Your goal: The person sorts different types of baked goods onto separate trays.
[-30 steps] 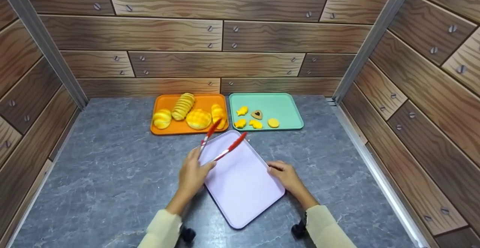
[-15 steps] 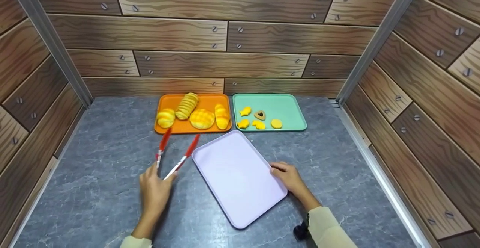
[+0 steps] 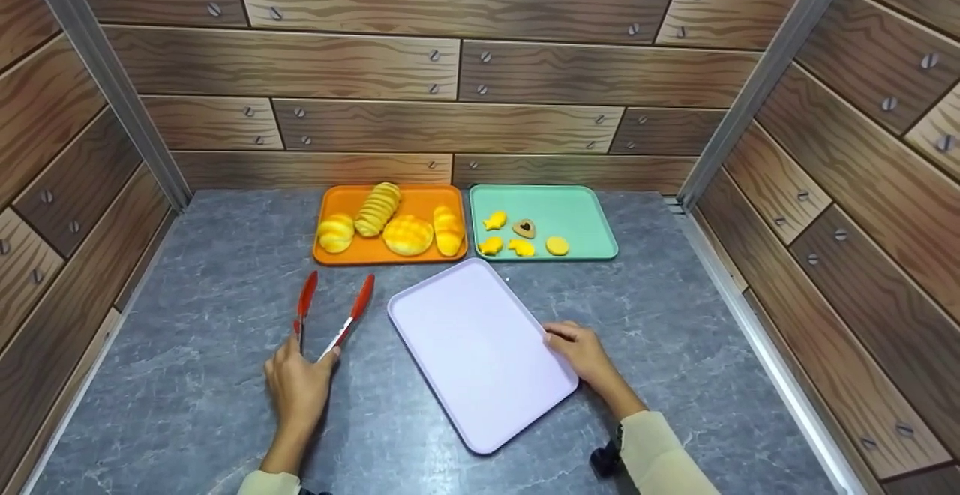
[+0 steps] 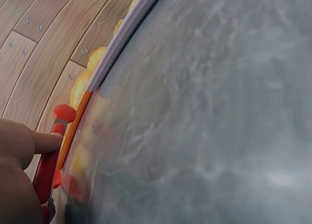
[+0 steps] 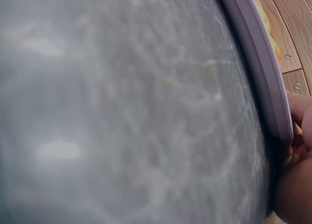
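Observation:
My left hand holds red-tipped metal tongs left of the lilac tray. Their two arms are spread, with nothing between the tips. In the left wrist view the thumb presses on the red part of the tongs. My right hand grips the right edge of the tray, which lies turned at an angle on the table and bears nothing. From the right wrist, the fingers show at the rim of the tray, partly hidden.
Behind stand an orange tray with several bread pieces and a green tray with several small biscuits. The lilac tray's far corner lies close to both. Wood-patterned walls enclose the grey table at the back and sides.
My left hand has moved left and back toward me with the tongs, away from over the lilac tray. The right hand stays at the tray's edge.

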Action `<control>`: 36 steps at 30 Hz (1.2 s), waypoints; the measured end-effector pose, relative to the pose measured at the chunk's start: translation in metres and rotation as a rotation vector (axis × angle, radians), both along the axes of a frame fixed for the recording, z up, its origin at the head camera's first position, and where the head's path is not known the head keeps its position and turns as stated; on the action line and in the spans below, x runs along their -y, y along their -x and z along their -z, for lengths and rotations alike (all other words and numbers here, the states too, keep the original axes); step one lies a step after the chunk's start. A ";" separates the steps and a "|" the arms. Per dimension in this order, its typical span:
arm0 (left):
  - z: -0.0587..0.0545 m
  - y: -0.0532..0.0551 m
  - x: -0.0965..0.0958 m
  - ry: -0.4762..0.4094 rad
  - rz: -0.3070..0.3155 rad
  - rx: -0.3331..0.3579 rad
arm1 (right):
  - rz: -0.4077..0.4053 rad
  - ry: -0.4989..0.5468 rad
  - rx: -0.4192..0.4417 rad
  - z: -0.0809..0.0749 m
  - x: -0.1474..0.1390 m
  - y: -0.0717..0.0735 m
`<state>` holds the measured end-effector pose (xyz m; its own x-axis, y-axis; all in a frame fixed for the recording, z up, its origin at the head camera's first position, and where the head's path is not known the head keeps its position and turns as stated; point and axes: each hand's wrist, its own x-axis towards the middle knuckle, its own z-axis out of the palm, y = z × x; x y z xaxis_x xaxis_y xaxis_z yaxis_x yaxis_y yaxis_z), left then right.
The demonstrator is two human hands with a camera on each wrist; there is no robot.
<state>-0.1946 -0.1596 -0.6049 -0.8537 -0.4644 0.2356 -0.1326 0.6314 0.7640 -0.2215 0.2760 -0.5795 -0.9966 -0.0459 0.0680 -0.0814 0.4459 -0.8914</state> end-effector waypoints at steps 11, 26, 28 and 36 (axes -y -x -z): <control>0.008 0.007 0.002 -0.062 0.023 -0.023 | 0.009 -0.017 -0.016 0.007 -0.003 0.003; 0.013 0.005 0.002 -0.029 0.025 -0.062 | 0.021 -0.012 -0.023 0.040 -0.015 0.019; 0.014 0.005 0.001 -0.027 0.022 -0.055 | 0.018 -0.006 -0.020 0.040 -0.015 0.019; 0.011 0.004 -0.002 -0.034 0.007 -0.023 | 0.034 -0.047 -0.002 0.038 -0.014 0.018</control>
